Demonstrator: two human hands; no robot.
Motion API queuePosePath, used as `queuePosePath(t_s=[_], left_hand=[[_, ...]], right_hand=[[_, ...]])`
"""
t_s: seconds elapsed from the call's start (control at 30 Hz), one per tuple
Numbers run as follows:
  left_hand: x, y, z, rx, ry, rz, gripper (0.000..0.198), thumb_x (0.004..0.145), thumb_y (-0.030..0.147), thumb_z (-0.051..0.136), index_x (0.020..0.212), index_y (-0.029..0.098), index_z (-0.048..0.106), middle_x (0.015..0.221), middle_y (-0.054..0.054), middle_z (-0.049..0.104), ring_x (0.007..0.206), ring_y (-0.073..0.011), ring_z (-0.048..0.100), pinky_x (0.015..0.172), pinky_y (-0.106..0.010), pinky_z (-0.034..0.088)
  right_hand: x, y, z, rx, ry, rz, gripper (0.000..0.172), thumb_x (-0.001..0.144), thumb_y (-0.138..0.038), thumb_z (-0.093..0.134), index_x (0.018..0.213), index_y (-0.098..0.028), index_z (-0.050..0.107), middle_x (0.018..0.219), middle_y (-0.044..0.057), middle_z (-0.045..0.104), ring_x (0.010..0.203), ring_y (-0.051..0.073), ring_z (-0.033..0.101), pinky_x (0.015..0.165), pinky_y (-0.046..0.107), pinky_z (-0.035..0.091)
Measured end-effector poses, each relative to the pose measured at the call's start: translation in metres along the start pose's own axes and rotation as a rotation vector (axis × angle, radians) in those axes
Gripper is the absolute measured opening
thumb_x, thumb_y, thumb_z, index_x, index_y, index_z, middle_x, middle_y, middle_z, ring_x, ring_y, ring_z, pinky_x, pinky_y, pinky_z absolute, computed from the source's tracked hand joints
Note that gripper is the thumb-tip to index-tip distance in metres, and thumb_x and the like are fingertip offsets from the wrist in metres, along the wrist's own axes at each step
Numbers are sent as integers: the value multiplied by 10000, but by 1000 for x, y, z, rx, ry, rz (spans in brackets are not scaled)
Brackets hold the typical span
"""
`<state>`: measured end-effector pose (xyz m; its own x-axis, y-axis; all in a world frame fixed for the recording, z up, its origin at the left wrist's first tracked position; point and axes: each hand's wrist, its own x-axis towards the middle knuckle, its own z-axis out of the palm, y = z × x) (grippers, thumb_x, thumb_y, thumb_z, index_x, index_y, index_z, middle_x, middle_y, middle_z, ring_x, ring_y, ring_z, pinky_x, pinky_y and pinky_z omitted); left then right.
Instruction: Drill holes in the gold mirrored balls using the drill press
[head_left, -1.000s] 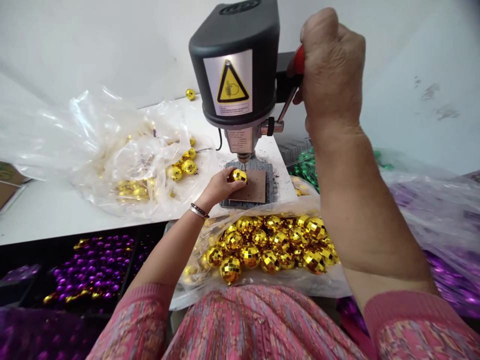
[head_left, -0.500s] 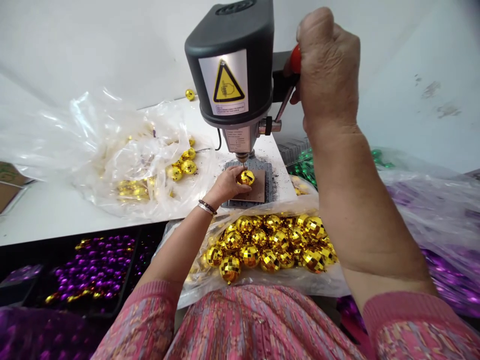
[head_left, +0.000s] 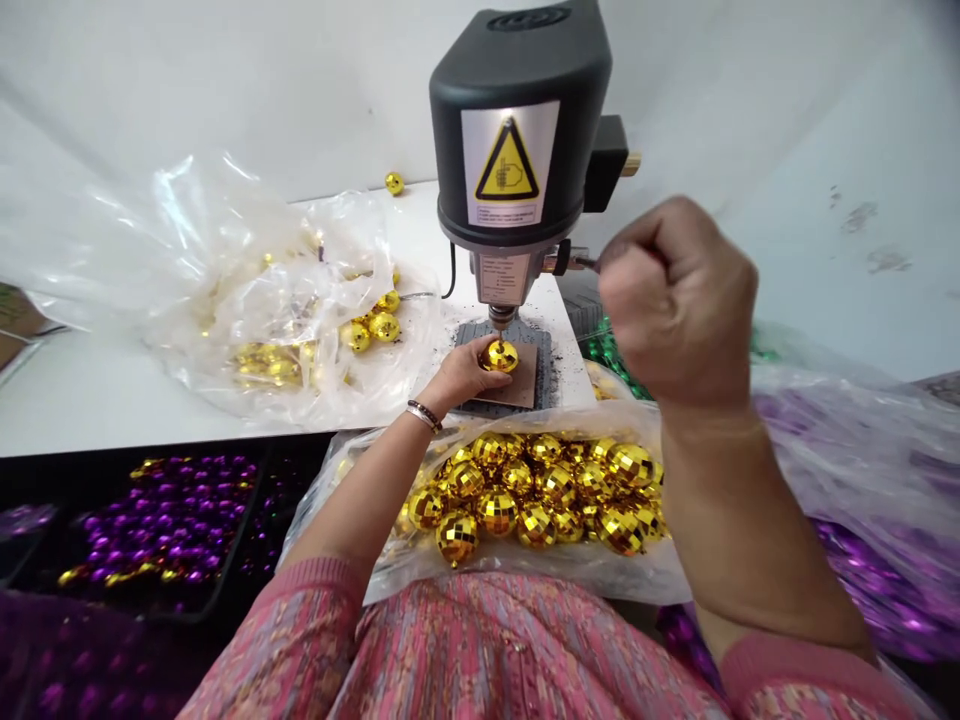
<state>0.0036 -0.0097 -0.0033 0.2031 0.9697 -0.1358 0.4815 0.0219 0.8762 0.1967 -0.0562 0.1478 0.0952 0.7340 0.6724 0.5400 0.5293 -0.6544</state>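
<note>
Under the black drill press [head_left: 517,150], my left hand [head_left: 469,372] pinches a shiny gold mirrored ball [head_left: 501,355] on a brown board [head_left: 517,388]. The drill bit [head_left: 501,332] points straight down and meets the ball's top; how deep it sits I cannot tell. To the right of the machine, my right hand [head_left: 679,300] is closed round the end of the feed lever [head_left: 583,262], whose knob is hidden in the fist. Close in front of me, a clear plastic bag [head_left: 360,560] holds many gold mirrored balls [head_left: 536,490].
On the white table [head_left: 67,410], a crumpled plastic bag [head_left: 202,300] with gold balls lies at left. One gold ball [head_left: 394,183] sits by the wall. Purple balls [head_left: 169,520] fill a black crate lower left. Green balls [head_left: 615,345] and purple bagged ones [head_left: 870,580] lie right.
My right hand has swung the lever downward, and the drill bit has come down to the ball. My left hand still grips the ball on the board. The view has shifted slightly.
</note>
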Motion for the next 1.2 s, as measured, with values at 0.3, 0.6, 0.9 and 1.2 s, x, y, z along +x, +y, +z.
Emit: queuePosePath(t_s=[0.3, 0.6, 0.9, 1.2], left_hand=[[-1, 2, -2, 39, -14, 13, 811, 641, 244, 848, 1412, 149, 614, 1224, -88, 745, 1121, -267, 672, 1051, -401, 499], [-6, 4, -4, 8, -42, 37, 722, 678, 256, 833, 1365, 148, 638, 1126, -49, 759, 1048, -235, 670, 985, -341, 518], [-6, 1, -4, 20, -18, 47, 730, 658, 263, 851, 1354, 169, 653, 1097, -37, 766, 1041, -236, 672, 956, -317, 526], [-2, -6, -2, -24, -44, 53, 721, 649, 277, 858, 1332, 159, 659, 1119, -56, 763, 1014, -233, 685, 959, -336, 532]], right_hand=[[-42, 34, 19, -323, 118, -267, 174, 939, -281, 421, 826, -223, 541, 717, 23, 553, 698, 138, 546, 720, 311, 472], [-52, 43, 29, -362, 262, -437, 97, 950, -222, 451, 888, -234, 525, 744, 3, 595, 702, 138, 559, 679, 289, 447], [-58, 56, 40, -254, 303, -381, 98, 945, -260, 448, 916, -235, 538, 785, 28, 600, 737, 149, 594, 712, 308, 487], [-55, 46, 45, -131, 373, -353, 162, 975, -282, 423, 848, -223, 503, 709, 1, 568, 653, 123, 539, 642, 272, 439]])
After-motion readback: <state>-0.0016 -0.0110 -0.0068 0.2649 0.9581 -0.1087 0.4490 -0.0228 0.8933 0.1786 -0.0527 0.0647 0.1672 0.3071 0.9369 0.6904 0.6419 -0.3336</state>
